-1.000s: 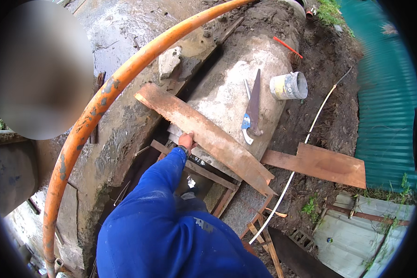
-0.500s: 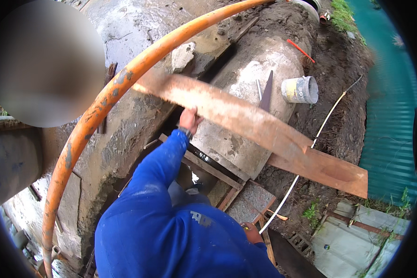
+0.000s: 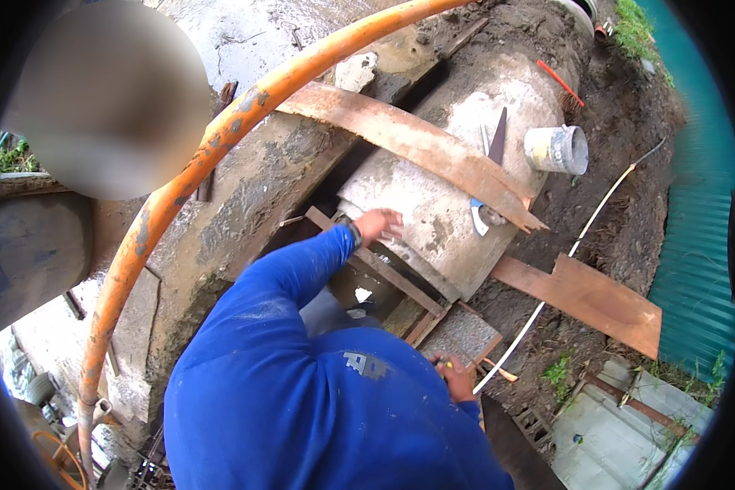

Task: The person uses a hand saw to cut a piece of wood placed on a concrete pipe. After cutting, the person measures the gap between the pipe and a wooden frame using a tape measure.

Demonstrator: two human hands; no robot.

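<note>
My left hand hangs with fingers apart over a wooden frame at the near end of a concrete pipe. A long rough board lies crosswise just beyond that hand, no longer gripped, and partly covers a handsaw. My right hand is low beside my body, closed on a small yellow object, too small to name surely. A white bucket sits right of the saw, and another brown board lies to the right.
An orange hose arches along the left. Muddy concrete borders a dark gap. A red stick and a white hose lie on the right, beside green corrugated sheeting and metal panels.
The long board has moved up and away from me and is let go by my left hand, which has opened. My right hand has come into view at lower right.
</note>
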